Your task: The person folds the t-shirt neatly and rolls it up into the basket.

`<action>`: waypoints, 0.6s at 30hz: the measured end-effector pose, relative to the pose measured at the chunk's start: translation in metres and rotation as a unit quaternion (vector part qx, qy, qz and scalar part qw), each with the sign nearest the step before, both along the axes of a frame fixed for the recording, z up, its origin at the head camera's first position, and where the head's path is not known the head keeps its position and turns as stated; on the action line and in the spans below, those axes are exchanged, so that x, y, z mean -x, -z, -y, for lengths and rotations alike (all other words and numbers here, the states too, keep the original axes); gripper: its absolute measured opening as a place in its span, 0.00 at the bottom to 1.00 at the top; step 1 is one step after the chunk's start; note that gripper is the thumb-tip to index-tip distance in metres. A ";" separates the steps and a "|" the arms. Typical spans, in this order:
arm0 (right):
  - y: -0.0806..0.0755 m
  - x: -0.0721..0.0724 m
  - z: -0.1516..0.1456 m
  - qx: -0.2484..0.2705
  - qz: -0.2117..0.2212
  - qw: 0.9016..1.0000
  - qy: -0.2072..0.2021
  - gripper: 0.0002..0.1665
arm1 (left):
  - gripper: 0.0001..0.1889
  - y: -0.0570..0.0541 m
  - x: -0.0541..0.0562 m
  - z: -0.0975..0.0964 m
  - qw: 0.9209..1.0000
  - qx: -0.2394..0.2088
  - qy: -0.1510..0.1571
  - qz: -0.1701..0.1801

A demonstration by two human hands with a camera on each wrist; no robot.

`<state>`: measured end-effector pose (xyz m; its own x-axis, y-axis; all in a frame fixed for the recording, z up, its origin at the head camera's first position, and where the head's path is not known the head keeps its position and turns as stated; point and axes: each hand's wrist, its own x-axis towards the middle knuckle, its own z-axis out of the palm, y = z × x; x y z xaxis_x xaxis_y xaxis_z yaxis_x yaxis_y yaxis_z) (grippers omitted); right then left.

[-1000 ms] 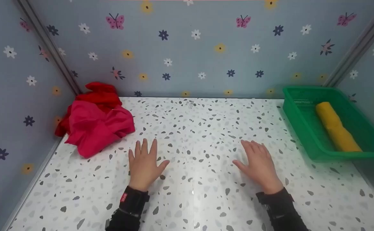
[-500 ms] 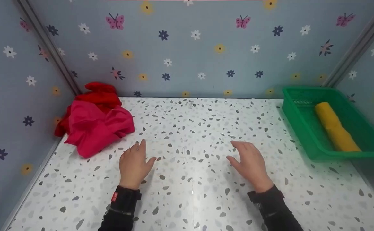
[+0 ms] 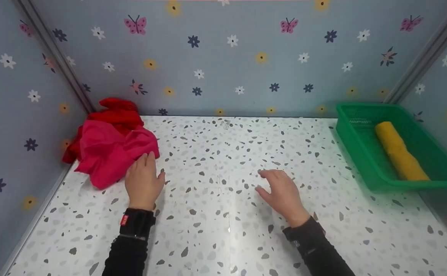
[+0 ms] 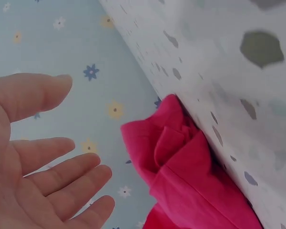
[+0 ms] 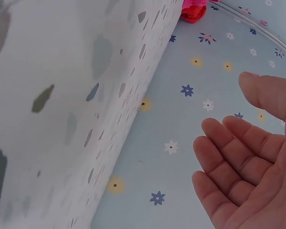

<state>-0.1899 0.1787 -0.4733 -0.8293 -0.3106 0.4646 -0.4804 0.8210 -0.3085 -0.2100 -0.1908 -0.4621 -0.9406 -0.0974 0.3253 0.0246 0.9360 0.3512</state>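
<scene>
A crumpled pink cloth point(image 3: 106, 151) lies at the left of the speckled table, partly over a red cloth point(image 3: 120, 111) near the back corner. My left hand point(image 3: 142, 182) is over the near right edge of the pink cloth in the head view. The left wrist view shows a gap between its relaxed, spread fingers and the pink cloth point(image 4: 188, 176). My right hand point(image 3: 282, 191) hovers above the middle right of the table. Its fingers are loosely bent in the right wrist view, and the palm point(image 5: 262, 191) holds nothing.
A green plastic basket point(image 3: 365, 168) stands at the right against the wall. Inside it lies a rolled yellow cloth point(image 3: 401, 153). Flower-patterned panels point(image 3: 223, 57) enclose the white speckled tabletop point(image 3: 215, 161) at the back and both sides.
My left hand has moved left and forward to the pink cloth. The right hand has shifted left, its fingers bending more. The cloths and basket keep their places.
</scene>
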 end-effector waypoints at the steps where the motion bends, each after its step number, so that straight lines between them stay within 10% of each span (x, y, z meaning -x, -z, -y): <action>1: 0.001 0.001 0.001 0.000 0.004 1.000 -0.002 0.25 | 0.35 0.000 0.001 0.003 1.000 0.000 0.000 -0.003; 18: 0.005 0.011 0.031 0.000 0.084 0.996 -0.035 0.25 | 0.32 0.012 0.028 0.045 1.000 0.018 -0.011 -0.016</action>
